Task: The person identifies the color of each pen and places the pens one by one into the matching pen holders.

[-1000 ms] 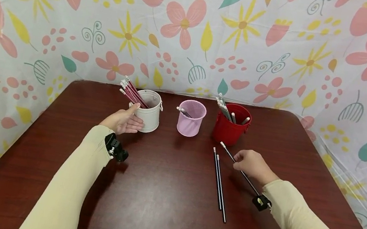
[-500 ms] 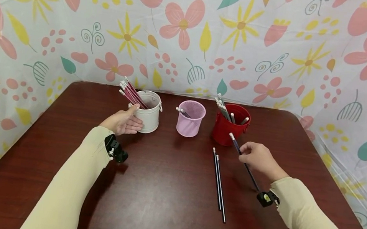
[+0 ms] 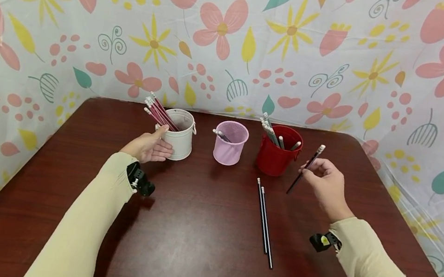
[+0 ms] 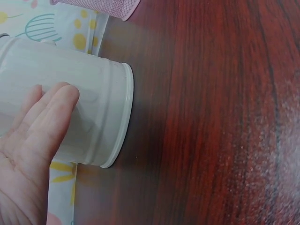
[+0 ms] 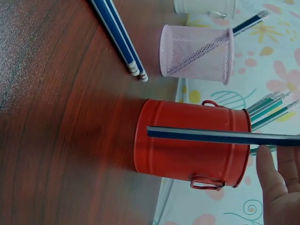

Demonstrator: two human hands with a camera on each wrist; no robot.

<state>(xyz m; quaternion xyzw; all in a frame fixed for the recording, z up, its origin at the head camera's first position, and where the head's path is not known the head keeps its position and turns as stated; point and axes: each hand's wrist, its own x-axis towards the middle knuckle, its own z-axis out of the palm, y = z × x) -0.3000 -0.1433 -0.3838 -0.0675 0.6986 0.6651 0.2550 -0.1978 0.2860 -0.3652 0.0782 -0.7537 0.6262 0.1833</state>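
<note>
My left hand [image 3: 147, 147] rests against a white metal bucket [image 3: 182, 146], fingers straight along its side and thumb at its rim. Red-pink pencils [image 3: 160, 114] with white erasers lean in that bucket. My right hand [image 3: 327, 185] pinches a dark blue pencil [image 3: 298, 178] between thumb and fingers. It is held tilted in the air, eraser end up, just right of a red bucket [image 3: 273, 161]. In the right wrist view the pencil's lower end [image 5: 201, 135] passes in front of the red bucket. Two more dark blue pencils [image 3: 263, 223] lie side by side on the table.
Between the two buckets stands a pink mesh cup [image 3: 227, 153] with two dark pencils [image 5: 251, 22] in it. Green pencils [image 3: 270, 132] lean in the red bucket. The dark wooden table [image 3: 192, 237] meets a flower-printed cloth [image 3: 214, 81] at the back.
My right hand has lifted the pencil off the table and turned it from eraser leaning left to eraser pointing up and right. My left hand has stayed at the white bucket.
</note>
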